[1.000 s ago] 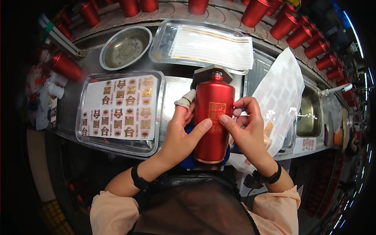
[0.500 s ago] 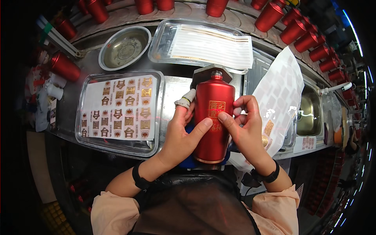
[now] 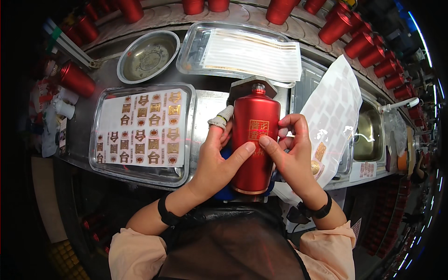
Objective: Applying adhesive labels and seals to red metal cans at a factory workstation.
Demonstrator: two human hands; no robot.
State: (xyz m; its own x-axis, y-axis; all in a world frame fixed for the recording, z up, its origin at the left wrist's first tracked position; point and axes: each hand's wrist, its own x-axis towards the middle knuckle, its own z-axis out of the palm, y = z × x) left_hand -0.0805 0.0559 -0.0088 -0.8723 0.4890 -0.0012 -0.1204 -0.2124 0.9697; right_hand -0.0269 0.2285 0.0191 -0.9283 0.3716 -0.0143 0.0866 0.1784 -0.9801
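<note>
A red metallic bottle (image 3: 252,175) lies tilted back in front of me, its neck pointing away, on a holder with a dark angular block (image 3: 236,89) behind the neck. Gold characters in a square decal (image 3: 254,126) mark its front. My left hand (image 3: 215,156) is closed round its left side, thumb on the front below the decal; a pale finger cover (image 3: 221,117) sits on one finger. From the right side my right hand (image 3: 295,156) grips the bottle with curled fingers, its thumb pressing at the decal's lower edge.
On the left, a steel tray (image 3: 190,135) holds a decal sheet (image 3: 114,105). Behind are a metal bowl (image 3: 120,70) and another tray (image 3: 184,63) with striped sheets (image 3: 252,53). A glossy backing sheet (image 3: 338,102) and a sink (image 3: 373,144) lie right. Red bottles (image 3: 336,28) line the conveyor (image 3: 233,14).
Red bottles on the far conveyor have shifted to the right. My left thumb has slid slightly right on the bottle; both hands otherwise keep their places.
</note>
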